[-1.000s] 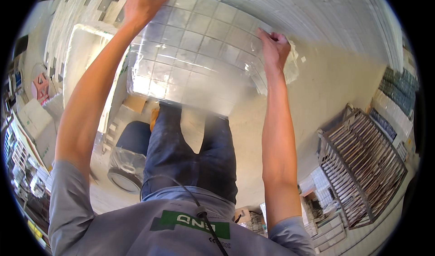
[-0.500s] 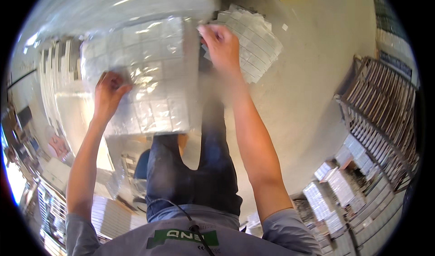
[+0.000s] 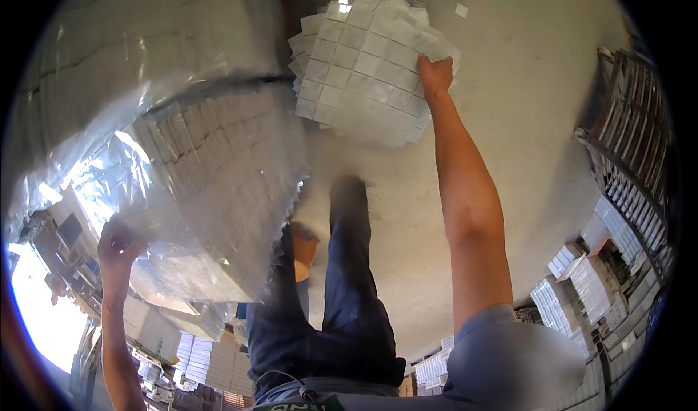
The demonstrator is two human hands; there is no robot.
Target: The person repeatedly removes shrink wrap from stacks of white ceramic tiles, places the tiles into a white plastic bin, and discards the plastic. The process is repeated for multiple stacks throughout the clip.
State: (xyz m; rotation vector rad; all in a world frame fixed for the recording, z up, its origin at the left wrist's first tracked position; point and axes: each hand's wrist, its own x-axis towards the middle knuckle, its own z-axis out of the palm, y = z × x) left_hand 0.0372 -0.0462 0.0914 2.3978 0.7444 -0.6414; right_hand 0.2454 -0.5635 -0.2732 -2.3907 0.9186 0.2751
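My left hand [image 3: 118, 251] is at the left, its fingers curled at the edge of the clear plastic film [image 3: 109, 186] that hangs over a stack of tile sheets [image 3: 225, 164]. The film seems to be pinched between thumb and fingers, though the fingertips are partly hidden. Out to the front right, my right hand [image 3: 436, 75] grips the right edge of a pale mosaic tile sheet [image 3: 363, 69], thumb on top and fingers underneath. That sheet lies uppermost on a fanned pile of similar sheets [image 3: 309, 26] on the floor.
A larger film-covered stack [image 3: 160, 26] stands beyond at the left. One loose square tile [image 3: 461, 10] lies on the floor. At the right are a slatted metal rack [image 3: 632, 120] and stacked pale packs [image 3: 592, 287]. An orange bucket-like object [image 3: 305, 251] shows by my legs.
My right hand has reached forward and right from the wrapped stack to the tile sheets. My left hand has moved left and nearer me. The view has shifted.
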